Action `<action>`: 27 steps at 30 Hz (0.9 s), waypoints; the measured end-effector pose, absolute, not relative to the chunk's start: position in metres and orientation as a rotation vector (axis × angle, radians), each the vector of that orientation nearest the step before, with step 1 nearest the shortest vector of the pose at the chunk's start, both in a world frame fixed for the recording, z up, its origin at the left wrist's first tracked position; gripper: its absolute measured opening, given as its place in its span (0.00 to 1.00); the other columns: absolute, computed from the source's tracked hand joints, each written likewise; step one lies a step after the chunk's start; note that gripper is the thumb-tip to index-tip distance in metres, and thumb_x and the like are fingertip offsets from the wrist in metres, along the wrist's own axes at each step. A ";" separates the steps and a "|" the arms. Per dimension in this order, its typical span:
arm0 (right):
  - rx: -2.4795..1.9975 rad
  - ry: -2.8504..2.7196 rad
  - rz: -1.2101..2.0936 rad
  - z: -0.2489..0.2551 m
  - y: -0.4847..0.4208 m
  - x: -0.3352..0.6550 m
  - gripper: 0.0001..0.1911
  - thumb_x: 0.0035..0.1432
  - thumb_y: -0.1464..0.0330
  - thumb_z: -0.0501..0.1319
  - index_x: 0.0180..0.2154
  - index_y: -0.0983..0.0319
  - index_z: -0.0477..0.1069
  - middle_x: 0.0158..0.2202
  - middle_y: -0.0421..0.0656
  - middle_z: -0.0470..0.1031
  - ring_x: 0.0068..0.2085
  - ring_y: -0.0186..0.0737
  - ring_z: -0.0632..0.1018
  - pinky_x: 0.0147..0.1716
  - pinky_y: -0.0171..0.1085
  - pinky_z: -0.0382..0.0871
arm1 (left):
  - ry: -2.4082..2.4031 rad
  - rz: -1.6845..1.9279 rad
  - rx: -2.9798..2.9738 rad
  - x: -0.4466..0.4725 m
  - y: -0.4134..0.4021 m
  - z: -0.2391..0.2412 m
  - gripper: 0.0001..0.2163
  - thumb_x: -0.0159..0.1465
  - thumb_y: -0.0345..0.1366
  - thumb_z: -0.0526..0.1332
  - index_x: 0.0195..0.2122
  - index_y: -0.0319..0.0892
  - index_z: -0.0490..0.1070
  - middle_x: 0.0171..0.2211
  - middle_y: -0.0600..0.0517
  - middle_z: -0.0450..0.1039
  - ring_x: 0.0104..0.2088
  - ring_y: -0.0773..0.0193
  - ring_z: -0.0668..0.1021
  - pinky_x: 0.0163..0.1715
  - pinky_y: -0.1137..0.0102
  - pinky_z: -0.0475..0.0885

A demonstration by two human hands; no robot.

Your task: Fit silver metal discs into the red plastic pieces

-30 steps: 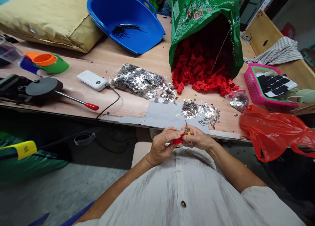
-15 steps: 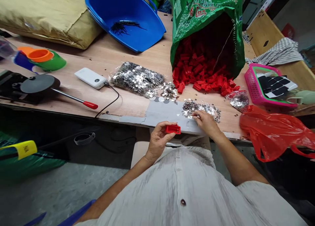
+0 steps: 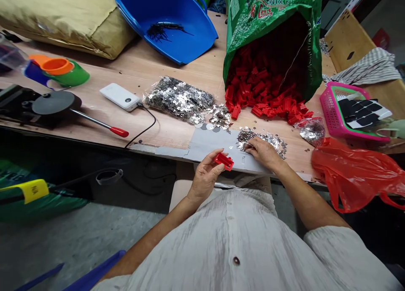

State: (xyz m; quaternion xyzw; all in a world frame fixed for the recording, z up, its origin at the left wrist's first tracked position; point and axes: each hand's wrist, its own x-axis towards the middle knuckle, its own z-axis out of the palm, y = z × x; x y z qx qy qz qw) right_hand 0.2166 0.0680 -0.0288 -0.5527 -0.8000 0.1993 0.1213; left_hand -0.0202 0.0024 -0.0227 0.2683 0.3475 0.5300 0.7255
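Note:
My left hand (image 3: 205,177) pinches a small red plastic part (image 3: 224,160) at the table's front edge. My right hand (image 3: 263,152) rests on the grey sheet (image 3: 205,145), fingertips pressed together in the loose pile of small silver metal pieces (image 3: 268,138); what they grip is too small to make out. Behind it, a green sack (image 3: 272,16) lies open and spills many red plastic parts (image 3: 268,107) onto the wooden table (image 3: 139,77).
A clear bag of silver pieces (image 3: 180,99), a white power bank (image 3: 120,96) with cable, a blue tub (image 3: 167,20), a press tool with a red-tipped lever (image 3: 57,107), a pink basket (image 3: 354,111) and a red plastic bag (image 3: 357,172) stand around.
My hands were together at my lap over the red part with a thin tool. The right hand has since reached out to the silver pile; the left keeps the red part.

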 end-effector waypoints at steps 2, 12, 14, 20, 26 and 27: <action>-1.630 -2.352 0.583 -0.030 0.068 0.218 0.04 0.63 0.71 0.58 0.37 0.59 0.73 0.39 0.43 0.73 0.42 0.39 0.74 0.43 0.36 0.65 | 0.767 1.164 0.591 -0.019 0.002 -0.024 0.20 0.54 0.33 0.71 0.49 0.46 0.75 0.46 0.49 0.78 0.43 0.60 0.81 0.48 0.65 0.74; -1.591 -2.300 0.542 -0.029 0.068 0.221 0.05 0.64 0.72 0.56 0.36 0.59 0.69 0.36 0.42 0.73 0.38 0.39 0.73 0.39 0.35 0.65 | 0.748 1.155 0.543 -0.017 0.004 -0.021 0.19 0.54 0.33 0.71 0.48 0.46 0.75 0.43 0.50 0.77 0.41 0.60 0.81 0.46 0.65 0.75; -1.559 -2.330 0.534 -0.029 0.069 0.219 0.05 0.64 0.72 0.56 0.37 0.59 0.70 0.38 0.42 0.74 0.39 0.39 0.74 0.40 0.35 0.65 | 0.752 1.150 0.535 -0.016 0.004 -0.020 0.19 0.54 0.33 0.71 0.48 0.46 0.75 0.43 0.50 0.77 0.41 0.60 0.81 0.45 0.65 0.75; -1.580 -2.427 0.480 -0.030 0.071 0.207 0.07 0.64 0.69 0.57 0.42 0.58 0.73 0.42 0.43 0.75 0.44 0.40 0.75 0.42 0.35 0.66 | 0.763 1.142 0.542 -0.014 0.002 -0.021 0.20 0.54 0.32 0.71 0.48 0.46 0.75 0.43 0.50 0.77 0.42 0.62 0.80 0.44 0.67 0.75; -1.622 -2.458 0.445 -0.029 0.074 0.197 0.08 0.65 0.69 0.57 0.43 0.58 0.73 0.43 0.44 0.75 0.44 0.40 0.75 0.40 0.35 0.65 | 0.768 1.156 0.519 -0.016 0.002 -0.021 0.20 0.54 0.31 0.71 0.48 0.45 0.75 0.43 0.50 0.78 0.41 0.63 0.80 0.43 0.68 0.76; -1.617 -2.460 0.451 -0.029 0.075 0.196 0.08 0.64 0.69 0.57 0.43 0.58 0.73 0.43 0.44 0.75 0.44 0.39 0.75 0.40 0.34 0.65 | 0.770 1.157 0.519 -0.016 0.002 -0.021 0.19 0.54 0.31 0.71 0.48 0.45 0.75 0.43 0.50 0.78 0.41 0.63 0.80 0.44 0.68 0.75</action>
